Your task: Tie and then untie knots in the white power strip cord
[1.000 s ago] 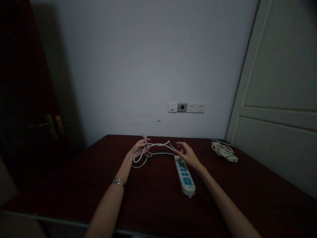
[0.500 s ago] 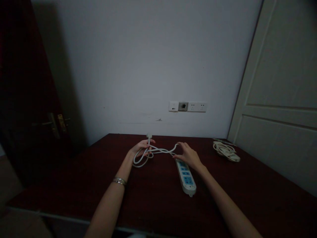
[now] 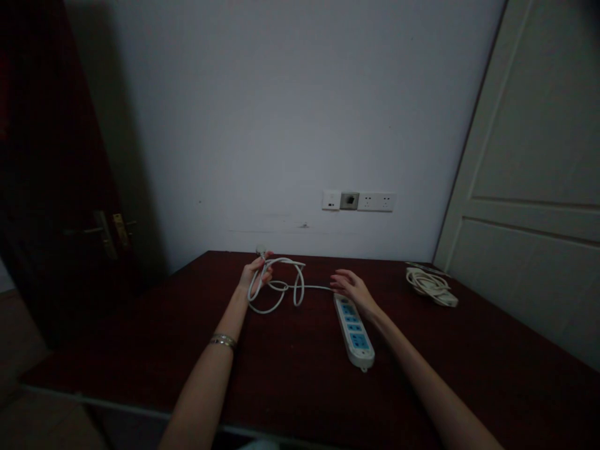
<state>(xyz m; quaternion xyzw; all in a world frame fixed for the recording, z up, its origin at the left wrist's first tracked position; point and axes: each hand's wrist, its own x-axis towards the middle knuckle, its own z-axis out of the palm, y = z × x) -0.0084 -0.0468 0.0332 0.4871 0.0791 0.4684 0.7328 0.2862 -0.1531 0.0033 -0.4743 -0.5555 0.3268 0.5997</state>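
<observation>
A white power strip (image 3: 360,355) with blue socket panels lies on the dark red table, slanting away from me. From its far end a white cord (image 3: 300,287) runs left in loose loops. My left hand (image 3: 255,273) is closed on the cord close to its plug (image 3: 261,249), which sticks up above the fingers. Loops of cord hang around that hand and rest on the table. Over the strip's far end is my right hand (image 3: 349,286), fingers stretched out and apart from the thumb, with nothing visible in it.
A second white power strip with its cord coiled (image 3: 429,284) lies at the right rear of the table (image 3: 290,387). Wall sockets (image 3: 376,201) sit above the table's back edge. A dark door (image 3: 56,187) stands at left, a pale panelled door (image 3: 525,187) at right.
My right hand has let go of the cord and opened. My left hand has shifted left with the plug, and the cord between the hands has fallen into wider loops.
</observation>
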